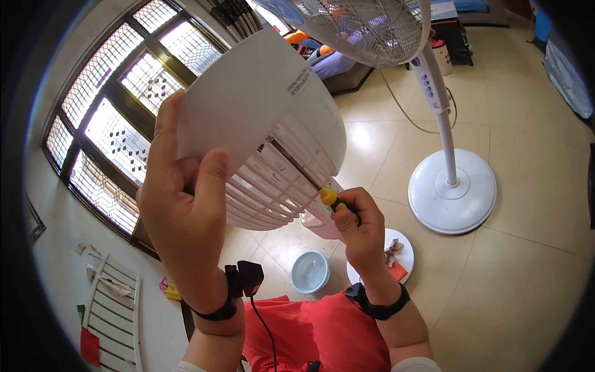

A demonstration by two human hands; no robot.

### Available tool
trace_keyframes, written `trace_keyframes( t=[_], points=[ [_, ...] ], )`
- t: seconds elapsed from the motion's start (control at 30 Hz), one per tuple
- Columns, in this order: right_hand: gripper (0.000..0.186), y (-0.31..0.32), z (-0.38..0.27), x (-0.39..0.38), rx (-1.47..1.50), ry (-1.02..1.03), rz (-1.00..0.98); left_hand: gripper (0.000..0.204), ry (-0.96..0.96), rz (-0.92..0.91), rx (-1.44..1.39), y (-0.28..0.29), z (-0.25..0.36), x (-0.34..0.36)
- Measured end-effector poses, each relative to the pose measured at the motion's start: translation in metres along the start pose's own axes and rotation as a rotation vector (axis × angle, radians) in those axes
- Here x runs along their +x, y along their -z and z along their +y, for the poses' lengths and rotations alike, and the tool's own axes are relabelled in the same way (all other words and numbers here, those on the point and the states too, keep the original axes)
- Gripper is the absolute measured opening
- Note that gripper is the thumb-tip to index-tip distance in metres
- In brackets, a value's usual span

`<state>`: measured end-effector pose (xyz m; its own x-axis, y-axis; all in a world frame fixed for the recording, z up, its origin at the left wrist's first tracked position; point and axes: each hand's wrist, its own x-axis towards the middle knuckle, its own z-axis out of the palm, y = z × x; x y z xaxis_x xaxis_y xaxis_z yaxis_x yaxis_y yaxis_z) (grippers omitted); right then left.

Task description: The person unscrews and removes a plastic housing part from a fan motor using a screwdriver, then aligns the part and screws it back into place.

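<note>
My left hand (186,204) grips the left side of a white plastic fan housing (235,80) with a slatted grille (254,192), holding it raised in front of me. My right hand (359,223) is closed on a screwdriver (328,197) with a yellow and black handle. Its long metal shaft lies diagonally across the slats, and the tip is at an opening near the upper edge of the grille. A white part (322,223) hangs below the housing, partly hidden by the screwdriver and my right hand.
A white standing fan (451,190) with a cable is at right. Below are a blue basin (310,273) and a white disc (403,248) with small items on it. A window (108,142) and white rack (111,310) are at left, a sofa (347,77) at the back.
</note>
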<state>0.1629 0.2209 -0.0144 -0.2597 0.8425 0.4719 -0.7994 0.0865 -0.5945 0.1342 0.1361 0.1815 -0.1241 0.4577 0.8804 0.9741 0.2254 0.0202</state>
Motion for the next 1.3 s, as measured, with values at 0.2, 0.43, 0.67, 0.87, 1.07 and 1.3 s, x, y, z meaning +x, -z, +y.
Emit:
trace_keyframes(
  t=[0.2, 0.43, 0.67, 0.87, 1.07, 1.3],
  points=[
    [0.036, 0.019, 0.0, 0.02, 0.449, -0.336, -0.31, 0.06, -0.033, 0.006, 0.025, 0.001, -0.005, 0.002],
    [0.036, 0.011, 0.01, 0.01, 0.124, 0.085, -0.185, 0.06, 0.007, 0.011, -0.003, 0.003, -0.005, 0.002],
    [0.022, 0.002, 0.002, 0.003, -0.069, 0.059, -0.012, 0.061, -0.066, -0.005, 0.027, 0.004, -0.01, 0.003],
    [0.044, 0.022, -0.004, 0.015, 0.329, -0.333, -0.352, 0.058, -0.012, -0.047, -0.027, 0.006, 0.002, 0.004],
    [0.024, 0.001, -0.004, 0.004, 0.19, -0.073, -0.006, 0.056, -0.029, -0.011, -0.017, 0.004, -0.003, 0.005],
    [0.018, -0.009, 0.008, -0.004, -0.345, 0.302, 0.178, 0.055, -0.094, 0.025, -0.043, 0.008, -0.009, 0.005]
  ],
)
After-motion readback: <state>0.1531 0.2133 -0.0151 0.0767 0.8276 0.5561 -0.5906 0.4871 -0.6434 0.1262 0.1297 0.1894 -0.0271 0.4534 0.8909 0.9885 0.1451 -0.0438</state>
